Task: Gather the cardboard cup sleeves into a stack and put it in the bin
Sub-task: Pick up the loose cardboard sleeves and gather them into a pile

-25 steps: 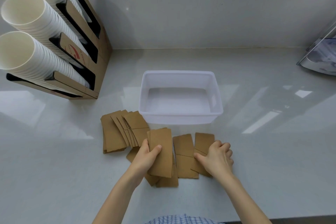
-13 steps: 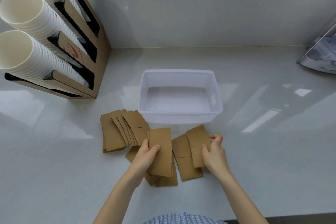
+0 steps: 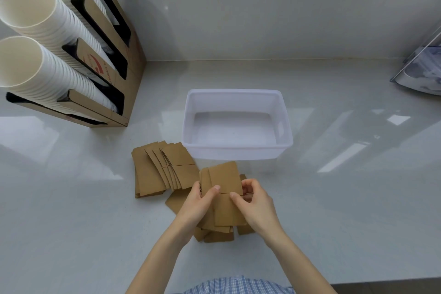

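Note:
Flat brown cardboard cup sleeves lie on the white counter in front of an empty translucent white bin [image 3: 235,153]. A small stack of sleeves [image 3: 224,182] is held between both hands just in front of the bin. My left hand [image 3: 199,201] grips its left edge, thumb on top. My right hand [image 3: 255,203] pinches its right edge, pressing a sleeve onto the pile. More loose sleeves [image 3: 214,234] lie under the held stack. A fanned group of sleeves [image 3: 160,169] rests to the left, apart from my hands.
A cardboard dispenser [image 3: 105,71] holding long stacks of white paper cups [image 3: 40,21] stands at the back left. A clear plastic object [image 3: 420,71] sits at the far right edge. The wall runs along the back of the counter.
My right hand lifted the sleeves from the right and brought them leftward onto the stack in my left hand. Both hands now meet on one pile.

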Demonstrator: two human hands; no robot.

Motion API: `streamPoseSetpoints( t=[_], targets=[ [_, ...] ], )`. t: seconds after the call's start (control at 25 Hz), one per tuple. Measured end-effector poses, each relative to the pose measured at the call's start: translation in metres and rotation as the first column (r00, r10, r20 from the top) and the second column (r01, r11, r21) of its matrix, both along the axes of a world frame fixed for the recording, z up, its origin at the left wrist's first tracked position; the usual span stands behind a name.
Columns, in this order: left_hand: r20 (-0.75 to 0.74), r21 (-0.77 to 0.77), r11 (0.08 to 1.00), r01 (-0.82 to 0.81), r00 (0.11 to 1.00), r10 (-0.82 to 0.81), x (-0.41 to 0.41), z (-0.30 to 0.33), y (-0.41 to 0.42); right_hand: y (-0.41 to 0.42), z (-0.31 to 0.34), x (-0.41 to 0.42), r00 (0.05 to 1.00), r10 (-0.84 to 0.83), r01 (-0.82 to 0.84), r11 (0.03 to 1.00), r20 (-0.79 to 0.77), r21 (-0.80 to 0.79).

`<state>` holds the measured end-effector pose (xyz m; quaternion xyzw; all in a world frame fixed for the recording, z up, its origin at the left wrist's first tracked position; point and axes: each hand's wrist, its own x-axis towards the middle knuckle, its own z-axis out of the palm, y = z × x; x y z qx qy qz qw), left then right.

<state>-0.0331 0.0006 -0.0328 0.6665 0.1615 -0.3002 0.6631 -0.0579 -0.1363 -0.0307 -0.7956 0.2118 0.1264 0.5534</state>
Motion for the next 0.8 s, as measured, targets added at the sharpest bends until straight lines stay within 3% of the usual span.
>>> streamPoseSetpoints(
  t=[0.2, 0.4, 0.48, 0.6, 0.68, 0.8],
  targets=[
    [0.041, 0.047, 0.999, 0.02, 0.999, -0.022, -0.001, 0.0, -0.004, 0.011, 0.0, 0.0, 0.996, 0.086, -0.087, 0.992, -0.011, -0.095],
    [0.036, 0.051, 0.998, -0.033, 0.999, 0.031, 0.001, 0.0, 0.003, -0.001, -0.003, 0.004, 0.999, 0.044, -0.041, 0.986, 0.015, -0.16],
    [0.025, 0.061, 0.996, -0.063, 0.998, 0.062, 0.004, 0.0, 0.008, -0.008, -0.009, 0.004, 0.993, 0.094, -0.113, 0.928, -0.07, -0.355],
    [0.02, 0.051, 0.993, -0.105, 0.994, 0.104, 0.006, 0.0, 0.014, -0.007, -0.015, 0.001, 0.952, 0.175, -0.295, 0.755, -0.252, -0.586],
    [0.012, 0.053, 0.992, -0.116, 0.993, 0.115, 0.007, 0.001, 0.017, -0.004, -0.016, 0.0, 0.945, 0.17, -0.315, 0.709, -0.281, -0.631],
    [-0.011, 0.071, 0.99, -0.121, 0.992, 0.122, 0.006, 0.0, 0.019, -0.004, -0.018, 0.002, 0.951, 0.142, -0.289, 0.729, -0.276, -0.621]
  ],
)
